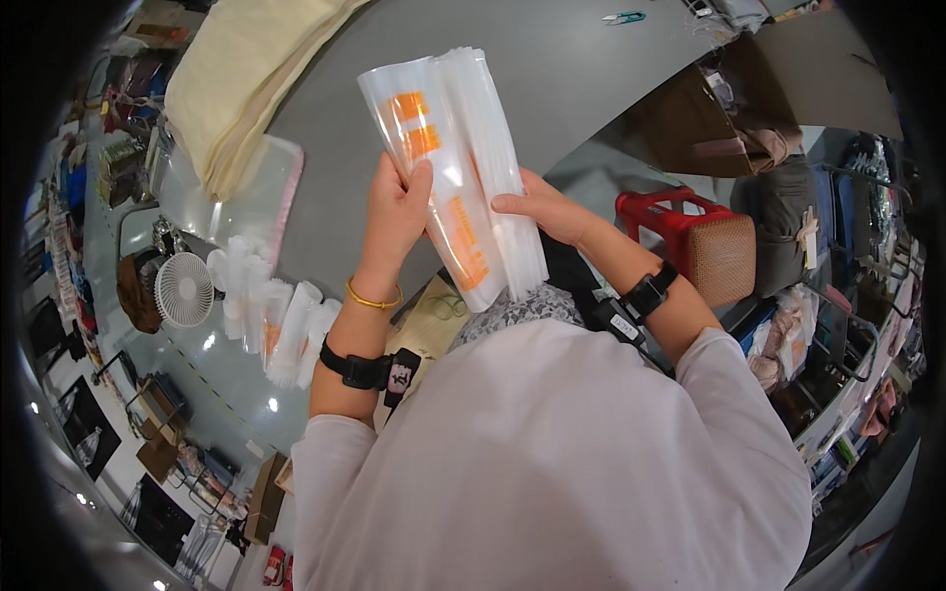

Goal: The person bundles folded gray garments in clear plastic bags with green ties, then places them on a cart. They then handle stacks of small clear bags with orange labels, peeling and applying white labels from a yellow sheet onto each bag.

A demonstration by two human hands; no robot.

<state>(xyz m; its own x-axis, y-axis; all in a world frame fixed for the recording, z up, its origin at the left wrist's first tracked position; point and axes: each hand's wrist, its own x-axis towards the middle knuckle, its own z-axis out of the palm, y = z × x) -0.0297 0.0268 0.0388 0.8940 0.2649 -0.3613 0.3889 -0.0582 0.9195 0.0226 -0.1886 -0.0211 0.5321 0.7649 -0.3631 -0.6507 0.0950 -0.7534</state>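
Between my two hands is a stack of clear plastic bags (448, 177) with orange print, bent over lengthwise and held up above the table's near edge. My left hand (397, 212) grips its left side, thumb on top and fingers underneath. On the right side, my right hand (547, 209) clasps the layered edges with the thumb laid across them. The fingers of both hands are partly hidden behind the plastic.
A grey table (335, 148) carries folded cream cloth (251, 84) and small teal thread snips (624, 18). To the left are rolled plastic bags (286, 325) and a white fan (184, 290). At right stand a red stool (690, 236) and an open cardboard box (709, 113).
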